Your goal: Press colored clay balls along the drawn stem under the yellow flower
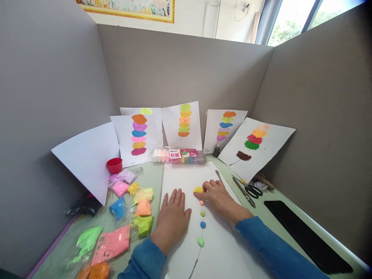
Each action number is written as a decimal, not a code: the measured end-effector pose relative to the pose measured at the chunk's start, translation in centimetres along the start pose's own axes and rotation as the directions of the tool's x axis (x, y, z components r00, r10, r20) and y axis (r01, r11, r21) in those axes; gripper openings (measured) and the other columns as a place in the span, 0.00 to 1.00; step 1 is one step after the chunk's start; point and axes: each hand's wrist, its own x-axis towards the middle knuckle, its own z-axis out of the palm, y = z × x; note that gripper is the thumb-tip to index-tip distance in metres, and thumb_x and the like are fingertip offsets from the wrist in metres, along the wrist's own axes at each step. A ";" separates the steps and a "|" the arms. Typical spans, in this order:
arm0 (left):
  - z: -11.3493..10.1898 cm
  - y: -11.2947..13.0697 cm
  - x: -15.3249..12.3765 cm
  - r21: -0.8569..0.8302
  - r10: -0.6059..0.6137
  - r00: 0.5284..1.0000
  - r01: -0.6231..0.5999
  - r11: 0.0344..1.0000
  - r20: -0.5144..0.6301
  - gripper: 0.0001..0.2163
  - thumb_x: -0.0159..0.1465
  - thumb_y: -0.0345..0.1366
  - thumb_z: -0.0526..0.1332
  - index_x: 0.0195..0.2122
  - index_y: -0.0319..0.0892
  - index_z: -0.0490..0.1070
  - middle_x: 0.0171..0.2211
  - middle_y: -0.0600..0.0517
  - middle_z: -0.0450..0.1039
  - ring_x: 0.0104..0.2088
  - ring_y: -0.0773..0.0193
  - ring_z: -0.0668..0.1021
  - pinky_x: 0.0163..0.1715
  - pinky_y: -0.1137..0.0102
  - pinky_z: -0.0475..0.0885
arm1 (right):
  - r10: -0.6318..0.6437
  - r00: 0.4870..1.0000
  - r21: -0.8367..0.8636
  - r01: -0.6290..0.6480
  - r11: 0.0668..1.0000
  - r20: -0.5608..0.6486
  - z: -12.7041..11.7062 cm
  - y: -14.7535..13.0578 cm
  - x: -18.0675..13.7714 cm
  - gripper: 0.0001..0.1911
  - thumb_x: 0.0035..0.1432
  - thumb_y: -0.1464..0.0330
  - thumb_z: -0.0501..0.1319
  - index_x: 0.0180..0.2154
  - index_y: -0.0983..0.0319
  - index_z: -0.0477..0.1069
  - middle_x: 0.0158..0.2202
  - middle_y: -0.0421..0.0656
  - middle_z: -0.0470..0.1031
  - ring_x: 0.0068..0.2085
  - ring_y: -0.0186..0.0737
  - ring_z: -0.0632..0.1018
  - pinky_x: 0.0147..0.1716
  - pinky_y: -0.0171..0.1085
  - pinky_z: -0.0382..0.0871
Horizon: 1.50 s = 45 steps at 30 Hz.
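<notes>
- Clay piece (197,189), centre: plain yellow.
- Clay balls (202,224), centre to lower centre, top down: peach-orange, lime, blue, light green.
- Paper sheet (215,248), lower centre: white, bearing a dark grey line (194,267).
- Clay packets (112,244), lower left: coral pink, green, orange, blue, lime, peach, yellow, lilac.
- Cup (114,166), left of centre: red.
- Drawing (251,145), right of centre: stacked bands, including orange, red, green, brown lowest.
- Sleeves (145,259), lower frame: plain blue.
- Surface (154,174): pale green.
- Pad (308,236), lower right: black.
- Panels (186,66): grey, unpatterned.

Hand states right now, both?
Left hand: open, flat on the white paper.
Right hand: partly curled, touching the yellow piece; grip can't be told.
</notes>
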 end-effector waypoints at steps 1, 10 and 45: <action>0.0 0.0 0.0 0.000 0.000 1.000 0.000 1.000 0.002 0.25 0.67 0.43 0.41 0.62 0.35 0.55 0.64 0.44 0.51 0.64 0.55 0.53 0.62 0.53 0.50 | 0.008 1.000 -0.002 -0.008 1.000 0.004 0.0 0.0 0.1 0.11 0.56 0.72 0.60 0.38 0.50 0.74 0.35 0.42 0.64 0.37 0.40 0.62 0.39 0.39 0.47; -0.2 0.0 -0.1 -0.023 0.002 1.000 -0.002 1.000 0.012 0.26 0.67 0.43 0.41 0.62 0.34 0.55 0.64 0.44 0.51 0.64 0.54 0.53 0.62 0.52 0.50 | 0.076 0.997 -0.038 -0.076 0.996 -0.018 0.9 0.4 0.7 0.09 0.56 0.70 0.61 0.38 0.49 0.74 0.35 0.42 0.64 0.37 0.41 0.63 0.40 0.41 0.46; -0.1 -0.1 0.0 -0.019 0.002 1.000 -0.002 1.000 -0.008 0.25 0.67 0.42 0.42 0.62 0.35 0.55 0.63 0.44 0.52 0.64 0.55 0.54 0.62 0.53 0.51 | 0.117 0.993 -0.096 -0.117 0.989 0.001 0.3 -0.9 0.9 0.05 0.57 0.65 0.60 0.36 0.53 0.73 0.36 0.45 0.67 0.39 0.44 0.65 0.45 0.46 0.45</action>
